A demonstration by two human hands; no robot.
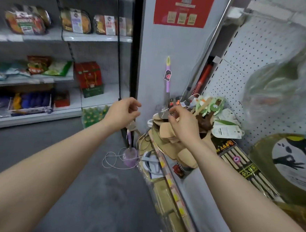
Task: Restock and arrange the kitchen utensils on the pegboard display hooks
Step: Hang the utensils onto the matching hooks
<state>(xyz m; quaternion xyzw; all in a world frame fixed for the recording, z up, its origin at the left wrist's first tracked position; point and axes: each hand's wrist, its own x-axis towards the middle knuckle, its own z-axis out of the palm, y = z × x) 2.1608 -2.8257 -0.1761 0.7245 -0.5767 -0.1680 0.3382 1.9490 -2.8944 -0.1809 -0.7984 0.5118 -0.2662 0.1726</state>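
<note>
While the fingertips [173,110] of the right hand [181,120] are drawn into a tight pinch, thumb against forefinger, they appear to close on the grey metal head of a purple-handled spatula [167,80]. Its handle stands nearly upright above the fingers, against the grey wall panel [152,61], with a dark tag [167,75] on it. Directly under those fingers lies a loose heap of wooden spatulas [167,135], and chopstick packs [239,158] lie further out, toward the wrist side.

Across from them, well apart, the left hand [121,110] has its fingers curled with the thumb close to the forefinger. I cannot tell whether it grips anything. A second purple utensil [130,138] hangs just below it, and a thin white cord [109,160] loops lower down, but no link to the fingers shows.

The step in hand looks like picking one utensil out of the heap to hang it. The pegboard [252,55] rises beyond and to the outer side of the right fingers, and no hook can be made out at this angle. The next move likely calls for lifting the spatula clear of the tangle without dragging its neighbours. The hand must then turn it so the yellow eye at the handle's top faces a hook and thread it on.
</note>
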